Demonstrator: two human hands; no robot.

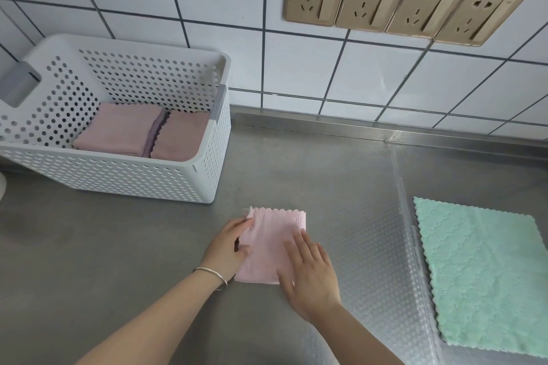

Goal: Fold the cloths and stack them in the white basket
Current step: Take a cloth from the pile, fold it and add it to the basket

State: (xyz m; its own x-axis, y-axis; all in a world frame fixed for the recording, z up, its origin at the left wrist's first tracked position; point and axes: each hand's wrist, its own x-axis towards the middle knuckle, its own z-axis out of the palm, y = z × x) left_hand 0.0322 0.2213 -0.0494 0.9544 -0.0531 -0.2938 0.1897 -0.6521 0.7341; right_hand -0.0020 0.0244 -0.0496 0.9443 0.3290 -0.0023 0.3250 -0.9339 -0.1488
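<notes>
The left hand grips the left edge of the folded pink cloth, its fingertips tucked out of sight under the fold. The right hand lies flat on the cloth's right side, fingers straight, hiding its near right corner. The cloth lies on the bench, near the basket, which holds folded cloths. A green cloth lies flat well to the right, cut off by the frame edge.

Left hand curled — right hand flat.
</notes>
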